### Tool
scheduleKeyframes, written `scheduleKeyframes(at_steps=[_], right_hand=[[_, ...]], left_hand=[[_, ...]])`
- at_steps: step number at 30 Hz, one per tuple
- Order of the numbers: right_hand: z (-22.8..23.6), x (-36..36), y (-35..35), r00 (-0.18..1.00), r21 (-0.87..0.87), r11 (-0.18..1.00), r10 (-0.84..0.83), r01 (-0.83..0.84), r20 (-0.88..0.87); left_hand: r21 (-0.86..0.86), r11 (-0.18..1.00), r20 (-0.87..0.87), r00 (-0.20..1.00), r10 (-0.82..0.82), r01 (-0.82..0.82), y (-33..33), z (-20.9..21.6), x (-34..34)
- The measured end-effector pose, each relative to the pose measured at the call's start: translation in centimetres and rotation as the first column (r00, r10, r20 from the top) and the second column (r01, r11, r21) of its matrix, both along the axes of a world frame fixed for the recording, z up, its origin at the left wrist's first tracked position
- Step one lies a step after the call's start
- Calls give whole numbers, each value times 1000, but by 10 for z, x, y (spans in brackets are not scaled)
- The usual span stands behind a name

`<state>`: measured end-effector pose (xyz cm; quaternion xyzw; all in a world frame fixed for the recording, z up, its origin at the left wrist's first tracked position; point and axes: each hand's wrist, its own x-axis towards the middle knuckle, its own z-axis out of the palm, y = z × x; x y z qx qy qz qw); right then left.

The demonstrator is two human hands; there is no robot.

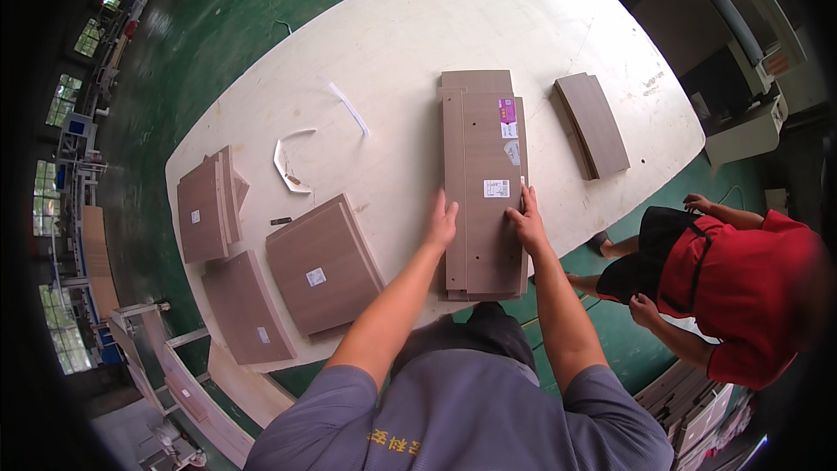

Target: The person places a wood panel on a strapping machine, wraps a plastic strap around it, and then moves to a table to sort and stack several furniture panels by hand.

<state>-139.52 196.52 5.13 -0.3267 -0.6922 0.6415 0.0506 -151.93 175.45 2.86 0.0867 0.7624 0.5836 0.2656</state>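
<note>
In front of me on the white table lies a stack of long brown wood-grain panels (488,148), with white labels, a purple label and small drilled holes on its top face. My left hand (443,221) is at the stack's left edge, its fingers partly hidden by the edge. On the opposite side my right hand (527,223) holds the right edge, its thumb over the top face. The two hands grip the stack between them, toward its near half.
More brown panels lie on the table (410,26): a short stack (595,126) at right, a labelled stack (321,266) and others (247,310) (205,209) at left. White strips (349,109) lie beyond them. A person in red (724,288) stands at right.
</note>
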Motion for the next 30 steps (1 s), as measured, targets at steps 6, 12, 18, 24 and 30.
scheduleKeyframes(at_steps=[6,12,18,24,30], right_hand=[[1,2,0,998,-137,990,-43,35,-55],[0,8,1,999,-57,998,-40,40,-11],[5,1,-4,999,73,997,18,-21,39],[3,3,-3,999,48,999,12,-14,40],[9,5,-1,998,10,999,45,-46,54]], left_hand=[[106,994,104,994,-30,19,-6,1,-6],[53,998,184,983,27,-38,-10,6,-3],[73,997,306,952,7,-31,-23,-4,-15],[115,993,309,951,-21,-15,-27,-16,-19],[88,996,277,961,-22,-2,-26,-14,-19]])
